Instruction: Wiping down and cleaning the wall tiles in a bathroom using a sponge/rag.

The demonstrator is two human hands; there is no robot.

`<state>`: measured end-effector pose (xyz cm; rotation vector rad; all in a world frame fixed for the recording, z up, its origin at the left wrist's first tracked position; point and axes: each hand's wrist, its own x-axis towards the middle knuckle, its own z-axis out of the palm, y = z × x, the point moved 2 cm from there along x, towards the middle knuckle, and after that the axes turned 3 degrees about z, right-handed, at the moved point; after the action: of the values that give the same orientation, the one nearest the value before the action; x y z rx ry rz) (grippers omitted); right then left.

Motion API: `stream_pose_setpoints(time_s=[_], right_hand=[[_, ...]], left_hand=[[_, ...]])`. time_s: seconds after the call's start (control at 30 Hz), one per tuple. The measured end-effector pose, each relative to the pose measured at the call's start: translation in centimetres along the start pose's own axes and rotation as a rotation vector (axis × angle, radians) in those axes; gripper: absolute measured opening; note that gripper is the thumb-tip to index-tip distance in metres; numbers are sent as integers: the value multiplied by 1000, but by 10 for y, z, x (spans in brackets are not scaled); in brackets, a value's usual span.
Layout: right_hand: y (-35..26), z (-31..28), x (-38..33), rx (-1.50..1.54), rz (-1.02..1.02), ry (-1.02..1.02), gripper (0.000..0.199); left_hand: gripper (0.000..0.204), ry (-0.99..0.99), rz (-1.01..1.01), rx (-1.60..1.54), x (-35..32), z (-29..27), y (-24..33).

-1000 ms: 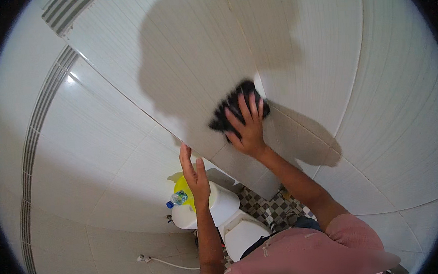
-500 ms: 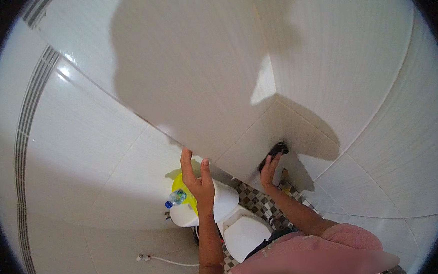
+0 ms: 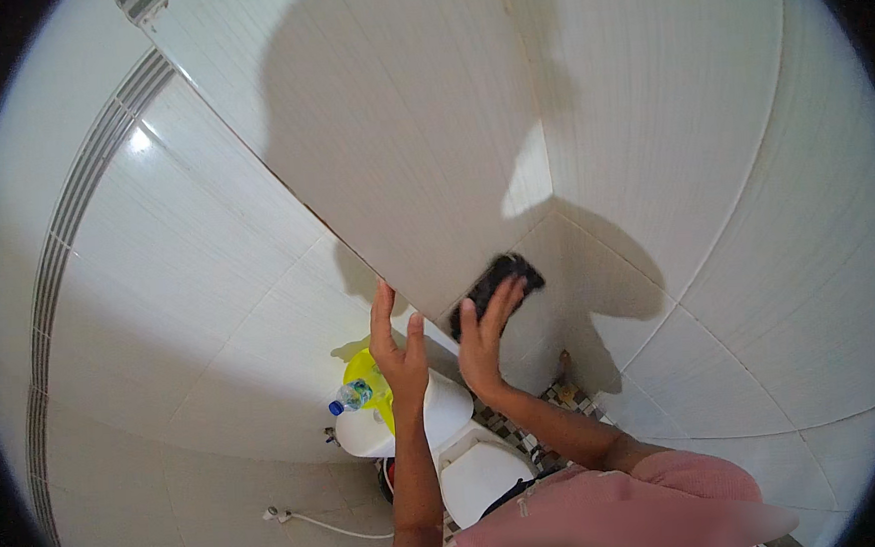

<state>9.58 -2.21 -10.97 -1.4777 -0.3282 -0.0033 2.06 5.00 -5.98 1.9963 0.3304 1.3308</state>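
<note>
My right hand (image 3: 483, 356) presses a black scrubbing pad (image 3: 506, 271) against the pale tiled wall (image 3: 401, 175), left of the inner corner. Its fingers lie over the pad, covering part of it, and the pad is slightly blurred. My left hand (image 3: 401, 366) is raised beside it with finger and thumb apart, holding nothing. The left fingertips come up to the wall's protruding edge; whether they touch it I cannot tell. Below that hand, a yellow plastic item (image 3: 361, 364) and a clear bottle with a blue cap (image 3: 351, 395) rest on the white toilet tank (image 3: 449, 401).
A white toilet lid (image 3: 485, 483) is down below my forearms. On the left wall hangs a spray nozzle (image 3: 275, 514) with a white hose (image 3: 343, 526). Mosaic tiles cover the floor (image 3: 569, 396). Another tiled wall (image 3: 693, 198) stands on the right.
My right hand has slid the black pad left along the wall, away from the corner and slightly up. My left hand has stayed almost in place, and the view has shifted a little.
</note>
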Motion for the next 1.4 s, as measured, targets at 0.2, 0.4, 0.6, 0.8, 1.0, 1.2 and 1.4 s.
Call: stream_pose_setpoints(time_s=[0.2, 0.4, 0.6, 0.8, 1.0, 1.2, 1.4], right_hand=[[-55, 15, 26, -225, -704, 11, 59], [101, -13, -12, -464, -888, -160, 64], [163, -58, 38, -517, -961, -134, 76], [-24, -34, 104, -287, -945, 134, 61], [-173, -8, 125, -253, -1033, 187, 60], [-63, -18, 69, -343, -1101, -31, 62], [-18, -25, 50, -391, -1142, -132, 53]], left_hand=[[81, -62, -42, -180, -1, -5, -1], [80, -67, -6, -193, -1, -1, 11], [79, -122, 29, -153, -1, 0, 20], [78, -153, 47, -160, -1, -1, 25], [77, -160, 49, -152, -3, -4, 31], [76, -167, 69, -165, -2, -5, 33], [75, -177, 77, -166, -7, -5, 33]])
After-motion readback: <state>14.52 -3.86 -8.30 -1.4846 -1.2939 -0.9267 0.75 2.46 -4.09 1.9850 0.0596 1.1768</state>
